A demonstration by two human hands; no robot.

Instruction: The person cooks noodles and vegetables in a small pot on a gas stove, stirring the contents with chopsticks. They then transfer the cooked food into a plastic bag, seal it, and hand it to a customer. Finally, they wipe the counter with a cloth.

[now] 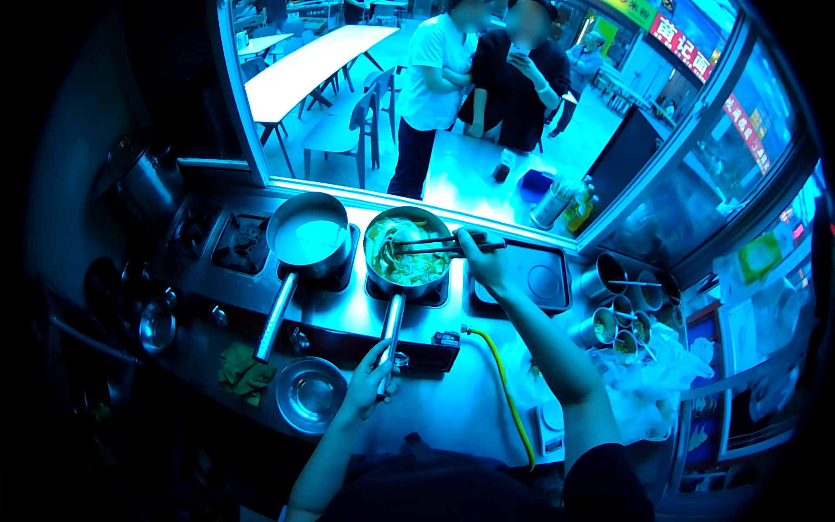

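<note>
My left hand (373,380) grips the metal handle (393,320) of a saucepan (374,277) that sits on a gas stove burner. Noodles in broth with leafy pieces (408,261) fill the pan. In my right hand (481,260) is a pair of dark chopsticks (427,248), their tips down among the noodles. Left of this pan stands a second saucepan (280,251) holding a pale liquid, its handle (277,316) pointing towards me.
A metal bowl (285,398) and a crumpled cloth (246,373) lie at the counter's front. A yellow gas hose (502,378) runs from the stove. Metal canisters (595,280), plastic bags (642,385) and a small scale (552,444) are right. People (430,85) stand beyond the window opening.
</note>
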